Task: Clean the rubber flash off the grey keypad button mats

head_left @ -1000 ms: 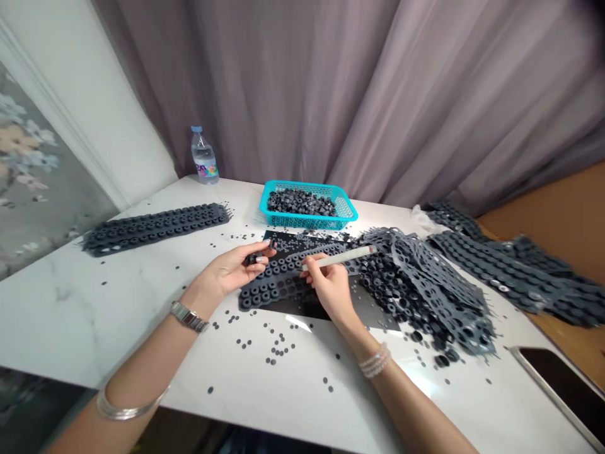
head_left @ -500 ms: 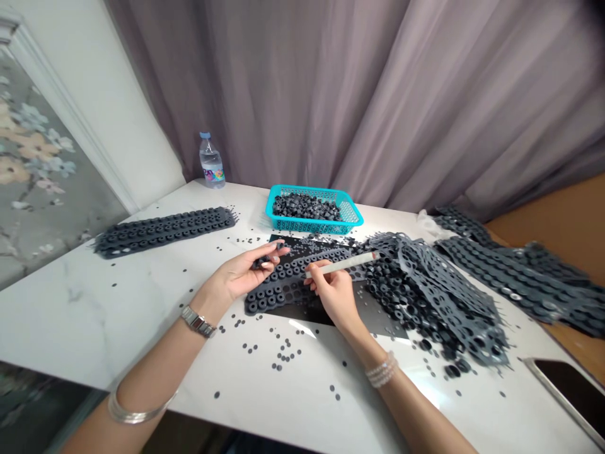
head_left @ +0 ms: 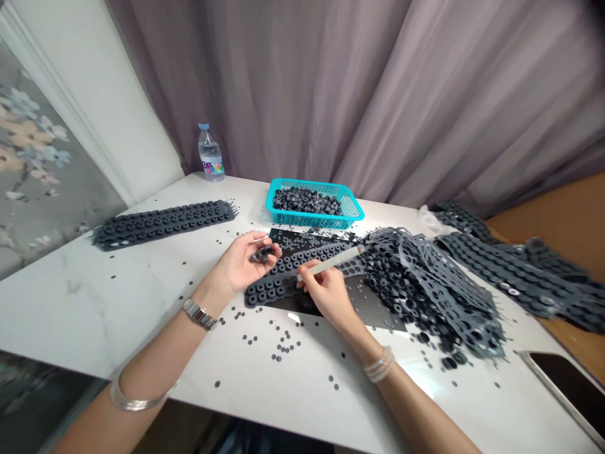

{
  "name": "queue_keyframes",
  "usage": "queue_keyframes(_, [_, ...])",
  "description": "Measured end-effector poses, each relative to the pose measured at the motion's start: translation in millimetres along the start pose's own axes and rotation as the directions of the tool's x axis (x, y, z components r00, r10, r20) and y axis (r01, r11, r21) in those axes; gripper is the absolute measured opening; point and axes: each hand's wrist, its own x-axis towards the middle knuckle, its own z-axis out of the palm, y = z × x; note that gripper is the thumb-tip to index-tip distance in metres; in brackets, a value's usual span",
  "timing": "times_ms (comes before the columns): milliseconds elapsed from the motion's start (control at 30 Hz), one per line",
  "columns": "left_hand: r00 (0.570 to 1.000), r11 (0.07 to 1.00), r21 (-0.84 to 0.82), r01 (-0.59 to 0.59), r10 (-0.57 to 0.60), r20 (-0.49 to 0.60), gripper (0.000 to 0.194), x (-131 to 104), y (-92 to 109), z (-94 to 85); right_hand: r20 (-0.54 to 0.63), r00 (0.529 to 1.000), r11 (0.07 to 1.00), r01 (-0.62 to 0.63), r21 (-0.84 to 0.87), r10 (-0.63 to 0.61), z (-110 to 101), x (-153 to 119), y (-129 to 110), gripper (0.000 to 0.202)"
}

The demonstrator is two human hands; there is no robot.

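Note:
My left hand (head_left: 248, 260) is turned palm up, its fingers curled round a few small black rubber rings (head_left: 263, 254). Pinched in my right hand (head_left: 326, 289) is a pale, pencil-like stick (head_left: 336, 260), its back end pointing up to the right. The stick's lower tip is by a black moulded rubber sheet (head_left: 265, 294) with rows of rings, some spots in it being bare holes. This sheet lies on a dark mat (head_left: 378, 306). Right of my right hand are a heap of loose black rings (head_left: 392, 287) and several punched-out sheets (head_left: 439, 284).
Behind my hands stands a turquoise basket (head_left: 312, 221) of black rings. A ring sheet (head_left: 165, 225) lies at left, with a water bottle (head_left: 210, 154) behind it. More sheets (head_left: 501, 268) and a phone (head_left: 562, 391) are at right. Small black discs (head_left: 283, 347) litter the white table (head_left: 142, 302).
My left hand has turned more palm up and its fingers have curled in, with the rings now in them. My right hand has shifted slightly left along the sheet with the stick.

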Motion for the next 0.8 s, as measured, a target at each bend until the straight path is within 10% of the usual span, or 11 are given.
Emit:
queue_keyframes(233, [0.995, 0.884, 0.467, -0.028, -0.02, 0.097, 0.01, -15.1, -1.6, 8.5, 0.128, 0.991, 0.997, 0.046, -0.057, -0.039, 4.6, -6.0, -6.2, 0.025])
queue_keyframes(367, [0.984, 0.422, 0.895, -0.146, -0.032, 0.176, 0.025, -22.0, -0.3, 10.7, 0.156, 0.986, 0.995, 0.076, -0.061, -0.066, 7.0, -7.0, -4.7, 0.025])
queue_keyframes(800, [0.962, -0.086, 0.969, -0.232, 0.126, 0.242, 0.007, -32.9, -16.7, 13.5, 0.133, 0.986, 0.984, 0.12, -0.135, -0.102, 9.4, -8.0, -9.7, 0.026])
